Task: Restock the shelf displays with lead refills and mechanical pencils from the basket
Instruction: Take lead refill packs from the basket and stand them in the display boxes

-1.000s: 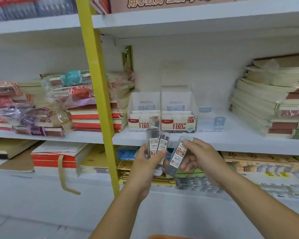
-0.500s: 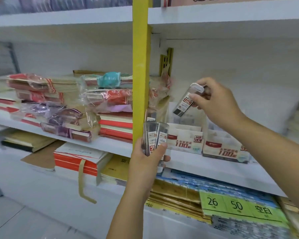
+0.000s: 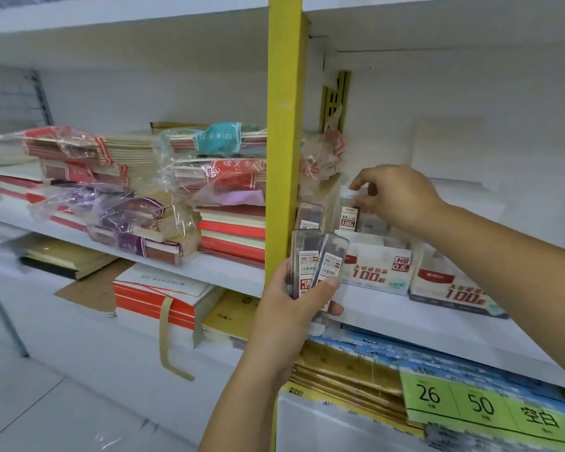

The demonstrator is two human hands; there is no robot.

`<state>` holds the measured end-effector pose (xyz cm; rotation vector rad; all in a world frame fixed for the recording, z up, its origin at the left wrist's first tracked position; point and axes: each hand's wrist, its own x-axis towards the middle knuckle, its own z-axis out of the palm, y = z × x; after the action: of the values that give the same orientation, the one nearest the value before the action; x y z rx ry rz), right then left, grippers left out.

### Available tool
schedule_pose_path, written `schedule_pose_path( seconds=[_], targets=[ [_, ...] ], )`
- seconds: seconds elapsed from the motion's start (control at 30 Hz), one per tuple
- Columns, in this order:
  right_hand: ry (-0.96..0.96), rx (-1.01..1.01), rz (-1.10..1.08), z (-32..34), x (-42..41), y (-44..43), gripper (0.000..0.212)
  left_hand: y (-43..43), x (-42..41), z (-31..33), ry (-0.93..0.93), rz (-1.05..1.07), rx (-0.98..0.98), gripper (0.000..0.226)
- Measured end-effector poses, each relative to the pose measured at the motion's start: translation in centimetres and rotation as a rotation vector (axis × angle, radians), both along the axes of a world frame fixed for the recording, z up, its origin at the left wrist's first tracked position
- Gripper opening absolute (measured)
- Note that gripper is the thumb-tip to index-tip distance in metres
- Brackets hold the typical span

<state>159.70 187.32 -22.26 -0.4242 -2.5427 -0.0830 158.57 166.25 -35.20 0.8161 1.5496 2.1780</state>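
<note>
My left hand grips several clear lead refill cases upright, in front of the yellow shelf post. My right hand pinches the white top of one lead refill case and holds it upright over the back of the white HB 0.5 display box on the middle shelf. A second white display box stands just right of the first. The basket and any mechanical pencils are out of view.
The yellow post divides the shelving. Plastic-wrapped notebook stacks fill the shelf to its left. The white shelf edge runs below the boxes. Paper packs with a green 26/50 label lie underneath.
My right hand has carried its single refill case down from above the display box to just behind it. The view has shifted closer; my left hand keeps the other cases in place.
</note>
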Motion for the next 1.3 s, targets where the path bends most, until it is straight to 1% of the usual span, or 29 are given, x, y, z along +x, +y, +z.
schedule_pose_path(
  seconds=[0.03, 0.07, 0.1, 0.13, 0.17, 0.23, 0.27, 0.3, 0.37, 0.43, 0.57, 0.7, 0.83, 0.9, 1.0, 1.07, 1.13, 1.17, 1.2, 1.23, 1.3],
  targets=[
    [-0.024, 0.076, -0.046, 0.1, 0.1, -0.2, 0.027, 0.1, 0.1, 0.0, -0.007, -0.008, 0.001, 0.025],
    [-0.042, 0.112, -0.070, 0.3, 0.2, -0.5, 0.031, 0.1, 0.1, 0.1, -0.012, -0.015, 0.002, 0.026],
    [-0.045, 0.115, -0.067, 0.3, 0.6, -0.8, 0.034, 0.1, 0.2, 0.1, -0.018, -0.021, 0.004, 0.026],
    [-0.009, 0.079, -0.028, 0.3, 1.3, -1.3, 0.035, 0.1, 0.3, 0.1, -0.024, -0.027, 0.009, 0.027],
    [0.059, -0.001, 0.041, 0.3, 2.3, -1.9, 0.033, 0.1, 0.4, 0.1, -0.031, -0.032, 0.016, 0.027],
    [0.157, -0.278, 0.213, -0.3, 4.8, -3.3, 0.025, 0.2, 0.6, 0.2, -0.043, -0.044, 0.026, 0.028],
    [0.135, -0.423, 0.291, -0.8, 6.3, -4.3, 0.022, 0.2, 0.7, 0.2, -0.045, -0.055, 0.032, 0.028],
    [0.085, -0.527, 0.340, -1.7, 7.5, -5.3, 0.021, 0.3, 0.9, 0.3, -0.041, -0.067, 0.036, 0.029],
    [0.033, -0.658, 0.392, -3.6, 9.3, -6.7, 0.037, 0.4, 1.4, 0.5, -0.028, -0.090, 0.039, 0.030],
    [0.099, -0.735, 0.425, -5.1, 9.8, -7.1, 0.045, 0.5, 2.0, 0.6, -0.024, -0.107, 0.044, 0.034],
    [0.224, -0.882, 0.492, -6.1, 10.7, -6.9, 0.041, 0.7, 3.3, 0.6, -0.011, -0.088, 0.046, 0.036],
    [0.295, -0.945, 0.494, -6.7, 11.7, -7.0, 0.035, 0.3, 4.0, 0.4, 0.001, -0.074, 0.038, 0.032],
    [0.387, -1.036, 0.451, -6.9, 12.3, -6.8, 0.027, -0.1, 4.0, 0.3, -0.039, -0.065, 0.025, 0.049],
    [0.418, -1.075, 0.437, -6.9, 12.6, -6.7, 0.022, -0.4, 3.8, 0.2, -0.032, -0.027, 0.013, 0.051],
    [0.467, -1.097, 0.401, -7.3, 13.0, -6.8, 0.019, -0.7, 3.4, 0.2, -0.050, -0.021, 0.049, 0.058],
    [0.460, -1.118, 0.378, -7.5, 13.3, -6.9, 0.019, -0.9, 3.2, 0.2, -0.067, -0.021, 0.073, 0.060],
    [0.366, -1.144, 0.365, -7.6, 13.6, -6.9, 0.019, -1.0, 3.0, 0.2, -0.067, -0.012, 0.091, 0.058],
    [0.286, -1.109, 0.349, -7.6, 13.7, -6.8, 0.019, -1.0, 3.0, 0.2, -0.062, -0.008, 0.094, 0.055],
    [0.203, -1.006, 0.324, -7.4, 13.9, -6.6, 0.018, -1.1, 2.8, 0.3, -0.054, -0.009, 0.091, 0.050],
    [0.135, -0.859, 0.296, -7.0, 14.0, -6.4, 0.017, -1.1, 2.7, 0.3, -0.044, -0.013, 0.083, 0.044],
    [0.080, -0.599, 0.289, -5.9, 14.0, -6.6, 0.018, -1.0, 2.5, 0.4, -0.028, -0.030, 0.072, 0.036]
  ],
)
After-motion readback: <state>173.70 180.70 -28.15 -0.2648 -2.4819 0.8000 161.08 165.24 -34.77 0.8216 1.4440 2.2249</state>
